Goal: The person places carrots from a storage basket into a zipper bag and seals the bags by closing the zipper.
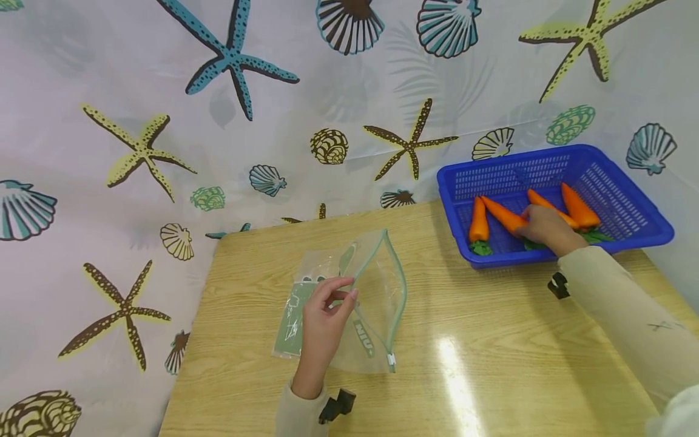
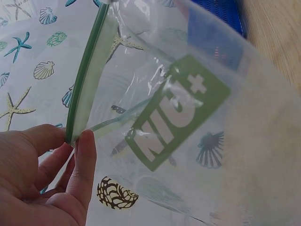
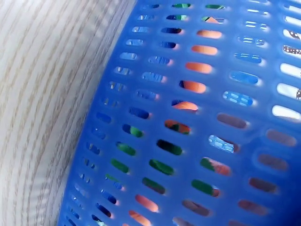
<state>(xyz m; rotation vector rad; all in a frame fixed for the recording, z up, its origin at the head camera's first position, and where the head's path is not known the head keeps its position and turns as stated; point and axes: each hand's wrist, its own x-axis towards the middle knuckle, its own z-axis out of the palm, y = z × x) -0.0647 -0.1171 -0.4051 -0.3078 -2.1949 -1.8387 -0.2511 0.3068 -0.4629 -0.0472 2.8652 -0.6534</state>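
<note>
Fingers (image 2: 83, 155) of the left hand (image 1: 322, 325) are pinched on the green zip edge of a clear plastic zip pouch with green trim (image 1: 377, 303), whose mouth is held open just above the pale wooden tabletop (image 1: 491, 364). A blue perforated plastic basket (image 1: 644, 233) is set at the tabletop's far right, with four orange toy carrots with green tops laid inside. One carrot (image 1: 505, 215) is gripped by the right hand (image 1: 546, 229) inside the basket, the fingers curled around it. A seashell-and-starfish printed curtain (image 1: 164, 152) is hung behind.
</note>
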